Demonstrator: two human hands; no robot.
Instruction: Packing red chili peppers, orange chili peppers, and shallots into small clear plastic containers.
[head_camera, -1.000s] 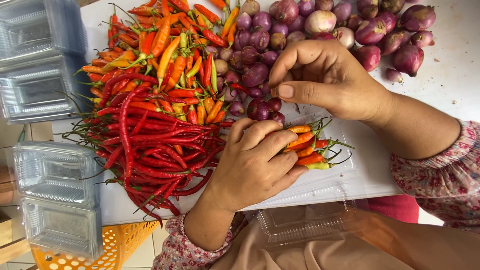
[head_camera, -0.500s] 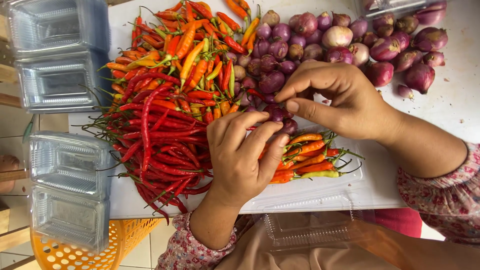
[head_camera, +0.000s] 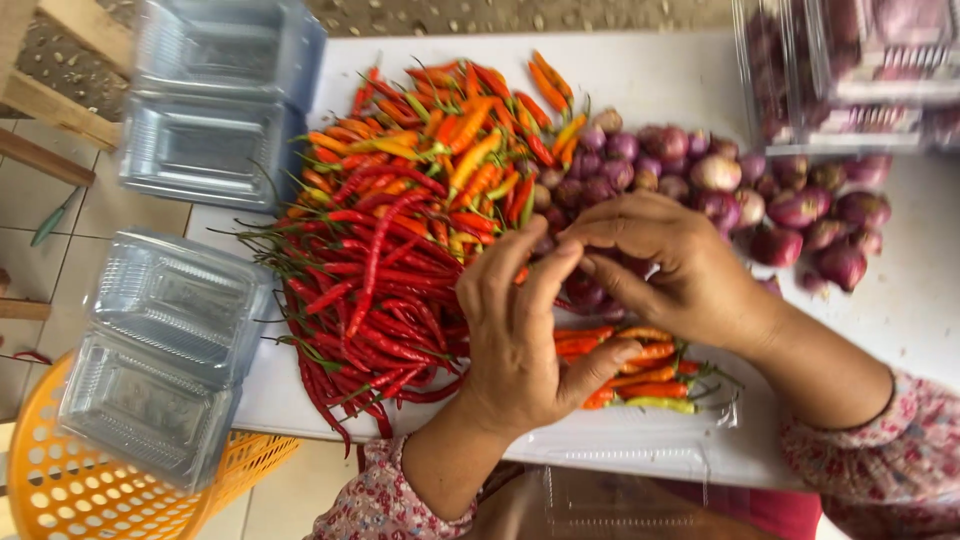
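My left hand (head_camera: 520, 340) lies over a bunch of small orange and green chilies (head_camera: 650, 375). Its thumb presses across them and its fingers stretch up toward the pile. The bunch sits in an open clear plastic box (head_camera: 640, 445) at the table's near edge. My right hand (head_camera: 680, 270) reaches in from the right. Its fingertips are pinched right against my left fingertips, and what lies between them is hidden. Long red chilies (head_camera: 370, 290) are heaped to the left, small orange chilies (head_camera: 450, 150) behind them, and purple shallots (head_camera: 800, 215) to the right.
The white table (head_camera: 650, 80) carries the piles. Empty clear clamshell boxes are stacked at the far left (head_camera: 210, 100) and near left (head_camera: 160, 350), over an orange basket (head_camera: 60, 490). Filled clear boxes of shallots (head_camera: 850, 70) stand at the top right. A wooden frame (head_camera: 60, 110) is at the left.
My right hand has come down from the shallots to meet my left fingertips. My left fingers have straightened upward. The view has shifted so the piles sit further right.
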